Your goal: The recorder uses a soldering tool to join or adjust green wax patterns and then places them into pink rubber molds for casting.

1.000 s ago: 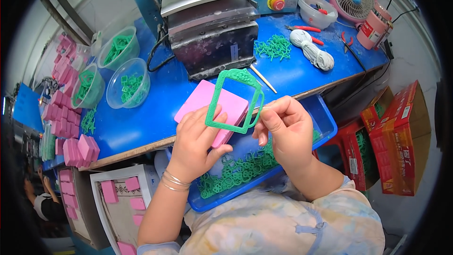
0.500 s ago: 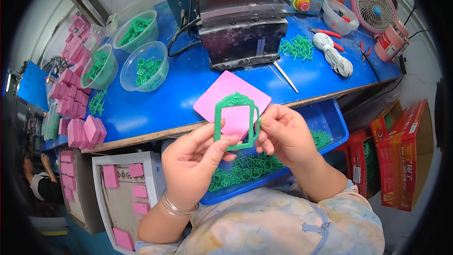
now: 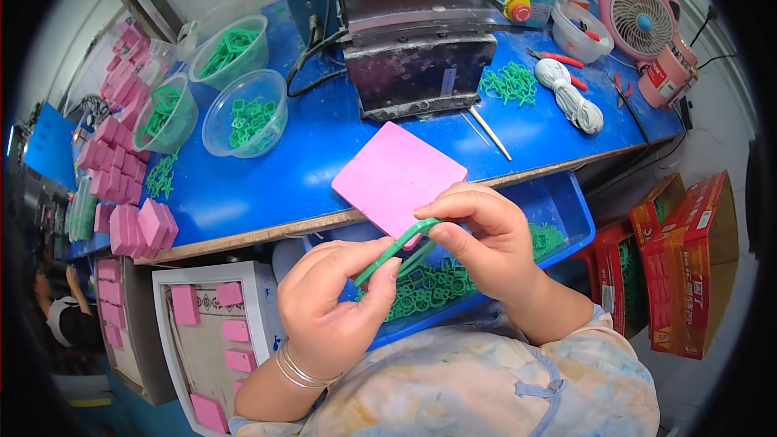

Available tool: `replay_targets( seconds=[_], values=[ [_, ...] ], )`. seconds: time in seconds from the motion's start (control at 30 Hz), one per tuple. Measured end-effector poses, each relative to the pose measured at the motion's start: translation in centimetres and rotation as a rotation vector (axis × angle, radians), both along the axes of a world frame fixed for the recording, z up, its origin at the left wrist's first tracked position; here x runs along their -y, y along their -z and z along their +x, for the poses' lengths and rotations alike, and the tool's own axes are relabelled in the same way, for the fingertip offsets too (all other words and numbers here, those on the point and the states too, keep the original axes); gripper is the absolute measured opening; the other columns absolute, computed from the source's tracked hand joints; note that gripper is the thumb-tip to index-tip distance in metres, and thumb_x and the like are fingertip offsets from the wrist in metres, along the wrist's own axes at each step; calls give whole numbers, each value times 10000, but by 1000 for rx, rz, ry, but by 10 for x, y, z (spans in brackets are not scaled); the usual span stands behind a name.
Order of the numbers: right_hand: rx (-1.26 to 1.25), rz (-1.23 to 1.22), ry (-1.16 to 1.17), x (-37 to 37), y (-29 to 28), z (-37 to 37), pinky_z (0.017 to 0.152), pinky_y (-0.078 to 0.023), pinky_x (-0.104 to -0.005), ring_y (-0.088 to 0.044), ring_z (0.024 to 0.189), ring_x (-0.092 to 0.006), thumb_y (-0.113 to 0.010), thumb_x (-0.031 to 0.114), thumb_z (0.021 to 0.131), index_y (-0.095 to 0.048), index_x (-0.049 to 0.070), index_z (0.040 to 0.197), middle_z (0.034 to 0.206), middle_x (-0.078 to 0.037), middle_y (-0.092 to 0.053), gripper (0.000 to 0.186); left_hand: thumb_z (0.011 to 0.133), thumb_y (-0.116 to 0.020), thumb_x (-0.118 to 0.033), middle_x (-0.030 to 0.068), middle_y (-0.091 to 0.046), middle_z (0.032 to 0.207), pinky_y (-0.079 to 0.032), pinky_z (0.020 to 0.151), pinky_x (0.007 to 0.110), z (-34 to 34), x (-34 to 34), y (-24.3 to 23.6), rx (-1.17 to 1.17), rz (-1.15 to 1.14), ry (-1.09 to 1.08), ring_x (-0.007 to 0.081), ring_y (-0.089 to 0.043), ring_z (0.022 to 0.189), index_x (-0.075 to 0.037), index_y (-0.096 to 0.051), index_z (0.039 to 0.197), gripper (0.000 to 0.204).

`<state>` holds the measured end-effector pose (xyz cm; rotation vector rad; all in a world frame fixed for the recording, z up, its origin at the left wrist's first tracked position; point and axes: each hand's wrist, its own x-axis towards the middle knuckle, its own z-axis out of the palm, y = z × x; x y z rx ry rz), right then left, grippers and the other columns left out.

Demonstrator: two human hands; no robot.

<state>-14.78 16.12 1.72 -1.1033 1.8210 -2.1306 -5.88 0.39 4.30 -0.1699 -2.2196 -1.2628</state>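
A green ornate frame [image 3: 398, 252] is held tilted nearly edge-on between my two hands, over the blue bin. My left hand [image 3: 336, 295] is closed on its lower left end, thumb against forefinger. The upper right end is pinched by my right hand [image 3: 477, 231], its thumb and forefinger together. Just beyond lies a flat pink block [image 3: 396, 170], partly over the table's front edge. Beneath my hands the blue bin [image 3: 571, 210] holds a heap of small green pieces [image 3: 429, 287].
A black press machine [image 3: 421, 73] stands at the table's back. Clear bowls [image 3: 212, 125] of green parts and stacked pink blocks [image 3: 121, 162] occupy the left. A wooden-handled tool [image 3: 491, 133], cord bundle [image 3: 571, 97] and red-handled pliers [image 3: 558, 57] lie right. Red cartons [image 3: 688, 275] stand lower right.
The green frame has turned from facing me to nearly edge-on. My right hand has shifted its pinch to the frame's upper end, and my left hand has dropped slightly.
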Motion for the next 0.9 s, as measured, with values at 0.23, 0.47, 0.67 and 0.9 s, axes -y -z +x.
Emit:
replay_targets(
  seconds=[0.23,0.47,0.67,0.9],
  values=[
    [181,-84,-41,5,2,4,682,-466,-233,-581,775,-114,-581,22,838,-612,-14,926,847,-58,-587,101,704,-693,17,92,-626,770,-443,538,233,2,2,5,136,286,-45,120,-559,610,4,-649,896,197],
    [-268,139,396,-1,9,-9,675,-412,-270,-517,740,-173,-684,80,734,-610,0,907,828,-83,-562,205,844,-569,-50,22,-510,751,-375,503,186,-16,96,-13,24,168,-282,66,-454,567,0,-580,828,54],
    [-408,200,450,3,18,-21,727,-390,-325,-508,778,-228,-653,84,737,-595,28,833,818,-90,-552,125,850,-609,-176,12,-479,662,-350,449,200,-54,276,-31,-48,783,-518,89,-441,534,10,-600,891,190],
    [-399,220,470,8,21,-32,736,-394,-342,-509,805,-243,-645,103,731,-599,32,847,844,-99,-547,144,854,-570,-113,45,-541,837,-379,464,211,-94,341,-21,66,913,-775,93,-482,634,34,-538,1064,258]
  ],
)
